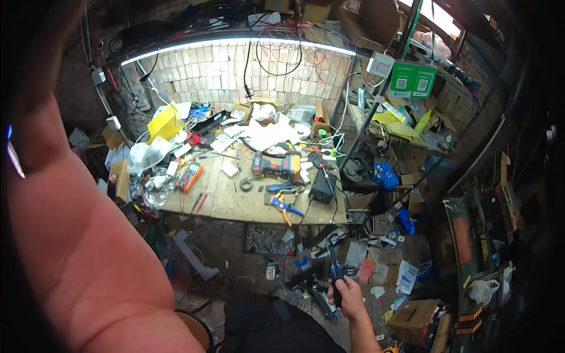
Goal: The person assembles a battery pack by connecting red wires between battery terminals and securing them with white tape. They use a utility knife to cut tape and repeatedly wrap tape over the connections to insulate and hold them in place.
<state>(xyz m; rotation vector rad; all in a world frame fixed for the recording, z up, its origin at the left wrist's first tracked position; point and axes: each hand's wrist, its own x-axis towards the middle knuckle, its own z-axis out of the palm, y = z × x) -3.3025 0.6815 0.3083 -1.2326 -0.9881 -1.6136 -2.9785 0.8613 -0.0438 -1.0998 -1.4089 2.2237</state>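
Note:
My left hand point(76, 235) is raised very close to the camera and fills the left side as a large blurred shape; its fingers cannot be made out. My right hand point(352, 296) is low at the bottom centre, closed around the handles of a dark plier-like tool point(335, 272) that points up toward the floor clutter in front of a wooden workbench point(247, 207). On the bench lie an orange-and-black power tool point(276, 166), blue-and-yellow pliers point(286, 207), an orange multimeter point(189, 175) and a black box point(322, 187).
Papers, wires and plastic bags crowd the bench's back half under a bright light strip point(235, 42). A metal shelf with green signs point(413, 79) stands to the right. Boxes, packets and tools litter the floor, with a cardboard box point(415, 317) at lower right.

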